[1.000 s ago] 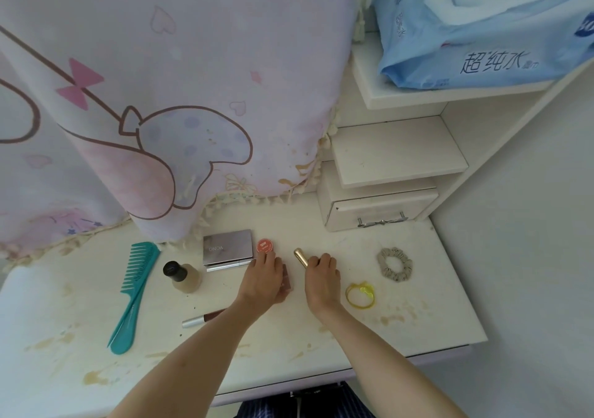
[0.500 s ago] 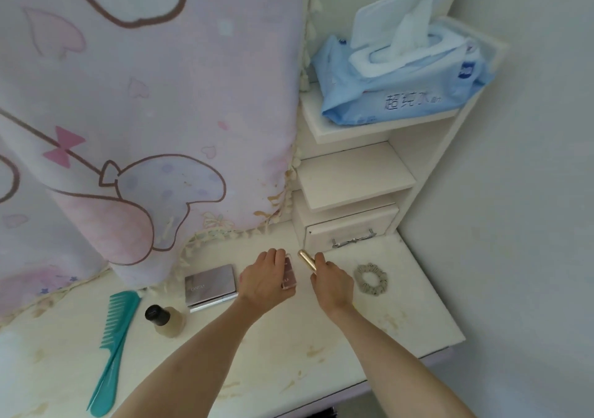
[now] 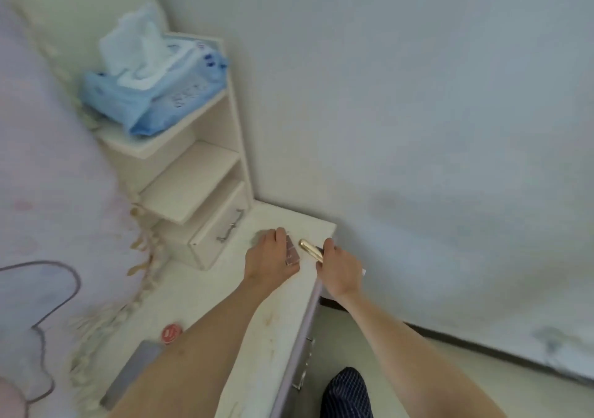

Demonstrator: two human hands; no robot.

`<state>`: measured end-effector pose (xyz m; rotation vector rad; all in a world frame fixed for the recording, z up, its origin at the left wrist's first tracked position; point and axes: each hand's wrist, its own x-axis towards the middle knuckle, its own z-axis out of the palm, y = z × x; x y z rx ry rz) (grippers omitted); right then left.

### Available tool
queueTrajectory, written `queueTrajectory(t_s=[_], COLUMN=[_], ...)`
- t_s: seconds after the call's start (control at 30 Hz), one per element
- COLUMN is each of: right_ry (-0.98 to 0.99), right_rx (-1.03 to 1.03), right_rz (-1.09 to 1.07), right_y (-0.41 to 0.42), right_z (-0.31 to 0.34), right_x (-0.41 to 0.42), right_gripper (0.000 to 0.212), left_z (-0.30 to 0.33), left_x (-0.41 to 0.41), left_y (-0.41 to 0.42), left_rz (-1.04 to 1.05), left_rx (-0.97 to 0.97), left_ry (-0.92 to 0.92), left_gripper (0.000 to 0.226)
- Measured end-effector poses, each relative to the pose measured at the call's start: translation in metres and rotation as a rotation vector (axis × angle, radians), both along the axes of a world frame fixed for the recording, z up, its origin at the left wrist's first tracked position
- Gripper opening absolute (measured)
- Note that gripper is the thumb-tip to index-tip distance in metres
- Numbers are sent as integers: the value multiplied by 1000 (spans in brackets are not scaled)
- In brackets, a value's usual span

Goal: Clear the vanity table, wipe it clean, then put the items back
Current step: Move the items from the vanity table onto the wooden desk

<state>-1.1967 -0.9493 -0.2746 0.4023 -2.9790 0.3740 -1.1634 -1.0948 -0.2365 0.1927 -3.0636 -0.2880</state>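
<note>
Left hand (image 3: 270,258) gripping a small pink case (image 3: 292,253), right hand (image 3: 337,266) curled round a gold tube (image 3: 310,249) past the desk (image 3: 283,308) edge at three o'clock, both likely light, rigid, slippery, best pinched mid-body.

The stained white vanity table top (image 3: 221,292) has bare room between the small white drawer box (image 3: 205,240) and the round red tin (image 3: 171,333). The pink fringed curtain (image 3: 58,224) hangs along its left side, and the plain grey wall (image 3: 418,112) closes the right
</note>
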Motion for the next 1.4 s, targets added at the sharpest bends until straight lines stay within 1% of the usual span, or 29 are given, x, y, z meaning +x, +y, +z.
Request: queueTrajectory(t_s=[0.07, 0.13, 0.2, 0.3, 0.43, 0.57, 0.67, 0.73, 0.8, 0.83, 0.93, 1.03, 1.1, 1.17, 1.23, 1.3, 1.4], right_ry=[91, 133, 181, 240, 276, 201, 184, 175, 112, 100, 111, 106, 101, 112, 123, 134, 167], right_rx=[-55, -94, -69, -35, 24, 29, -1, 30, 41, 15, -6, 5, 14, 19, 24, 35, 45], right_rz=[-155, -269, -371, -548, -787, -993, -1128, -1217, -1292, -1326, -1421, -1511, -1582, -1654, -1721, -1781, -1863], right_y=[38, 80, 126, 195, 293, 385, 443, 478, 512, 528, 573, 619, 655, 690, 723, 754, 799], right_z=[4, 7, 13, 23, 36, 42, 50, 58, 62, 61, 58, 52, 50, 52, 56, 63, 68], right_x=[14, 30, 45, 72, 118, 175, 215, 239, 262, 273, 296, 309, 314, 315, 315, 315, 315], right_gripper=[29, 31, 34, 36, 34, 27, 27, 29, 22, 21, 21, 20, 20, 19, 19, 21, 24], left_z=[7, 15, 19, 23, 31, 36, 35, 35, 35, 34, 31, 27, 27, 29, 36, 41, 49], left_x=[-5, -9, -10, -6, 11, 44, 69, 86, 102, 109, 120, 121, 119, 116, 112, 110, 110], left_y=[36, 77, 122, 194, 298, 399, 463, 504, 546, 566, 625, 688, 734, 778, 821, 861, 915], left_rz=[-147, -253, -356, -555, -762, -961, -1065, -1134, -1210, -1247, -1363, -1476, -1547, -1606, -1656, -1711, -1784], left_rx=[-17, 14, 28, -8, 58, 73, 89, 79, 66, 66, 74, 123, 122, 99, 118, 146, 137], left_ry=[15, 24, 28, 40, 75, 101, 99, 83, 79, 85, 114, 115, 119, 146, 161, 149, 187], left_gripper=[43, 42, 43, 47, 51, 49, 48, 50, 52, 53, 53, 55, 57, 55, 53, 50, 45])
